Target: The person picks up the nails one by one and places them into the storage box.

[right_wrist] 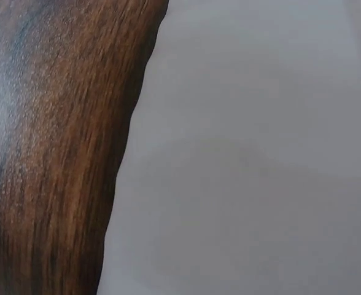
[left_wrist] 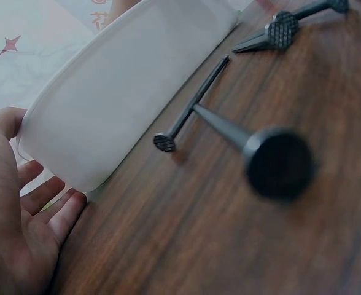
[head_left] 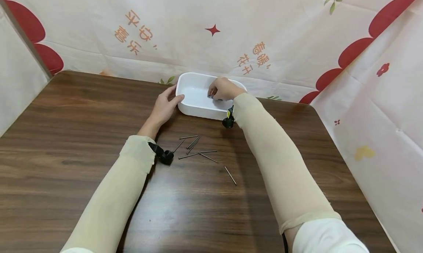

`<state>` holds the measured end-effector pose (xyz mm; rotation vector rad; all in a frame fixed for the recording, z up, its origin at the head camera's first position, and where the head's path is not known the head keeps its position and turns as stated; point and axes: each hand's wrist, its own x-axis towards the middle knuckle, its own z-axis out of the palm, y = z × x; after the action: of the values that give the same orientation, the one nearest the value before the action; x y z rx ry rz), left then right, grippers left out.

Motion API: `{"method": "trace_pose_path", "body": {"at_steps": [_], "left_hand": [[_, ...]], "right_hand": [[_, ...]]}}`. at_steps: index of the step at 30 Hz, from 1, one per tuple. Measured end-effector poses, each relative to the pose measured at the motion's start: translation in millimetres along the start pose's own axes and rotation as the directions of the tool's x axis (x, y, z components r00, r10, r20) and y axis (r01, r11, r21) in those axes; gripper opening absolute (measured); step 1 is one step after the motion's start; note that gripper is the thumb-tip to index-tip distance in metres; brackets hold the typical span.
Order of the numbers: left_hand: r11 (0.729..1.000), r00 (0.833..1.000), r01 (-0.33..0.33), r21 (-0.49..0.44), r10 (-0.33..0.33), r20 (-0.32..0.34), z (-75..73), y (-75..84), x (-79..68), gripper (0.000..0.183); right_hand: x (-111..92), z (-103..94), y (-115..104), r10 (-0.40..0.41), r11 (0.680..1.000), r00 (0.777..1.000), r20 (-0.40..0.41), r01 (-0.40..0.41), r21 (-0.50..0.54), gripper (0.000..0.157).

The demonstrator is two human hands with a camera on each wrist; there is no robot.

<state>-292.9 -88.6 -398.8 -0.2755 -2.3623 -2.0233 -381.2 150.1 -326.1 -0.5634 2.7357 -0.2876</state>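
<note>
A white rectangular plastic box [head_left: 203,110] stands near the back edge of the table. My left hand [head_left: 163,105] grips its left end, thumb at the rim and the other fingers round the outside of the corner. Inside the box is my right hand [head_left: 224,89], reaching over the front wall with curled fingers. Grey metal, like the end of a nail [head_left: 210,96], shows at those fingertips; the rest is hidden by the hand. Right wrist view: only the box's wall [right_wrist: 242,153] and some tabletop, no fingers.
Several loose metal nails [head_left: 193,144] lie scattered on the brown wooden table [head_left: 82,143] in front of the box. One nail [head_left: 230,175] lies apart, nearer the front right. Behind the table hangs a white printed cloth [head_left: 185,32].
</note>
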Motion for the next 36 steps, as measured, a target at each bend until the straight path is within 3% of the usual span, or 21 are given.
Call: {"method": "trace_pose_path", "body": {"at_steps": [15, 21, 29, 36], "left_hand": [[1.0, 1.0, -0.006, -0.01, 0.006, 0.018, 6.8, 5.3, 2.7, 0.065], [1.0, 1.0, 0.001, -0.002, -0.001, 0.015, 8.7, 5.9, 1.9, 0.065], [1.0, 1.0, 0.0, -0.006, 0.0, 0.01, 5.3, 1.6, 0.4, 0.065], [1.0, 1.0, -0.002, 0.01, 0.002, 0.019, -0.5, 6.2, -3.8, 0.064]], "right_hand": [[-12, -7.4, 0, 0.023, 0.998, 1.0, -0.004, -0.023, -0.055, 0.021], [-24, -12.8, 1, -0.041, 0.991, 0.999, -0.02, 0.038, -0.125, 0.022], [-79, -26.6, -12, -0.186, 0.975, 0.977, -0.105, 0.17, -0.141, 0.024], [-146, -26.4, -28, -0.216, 0.969, 0.967, -0.135, 0.195, -0.154, 0.025]]}}
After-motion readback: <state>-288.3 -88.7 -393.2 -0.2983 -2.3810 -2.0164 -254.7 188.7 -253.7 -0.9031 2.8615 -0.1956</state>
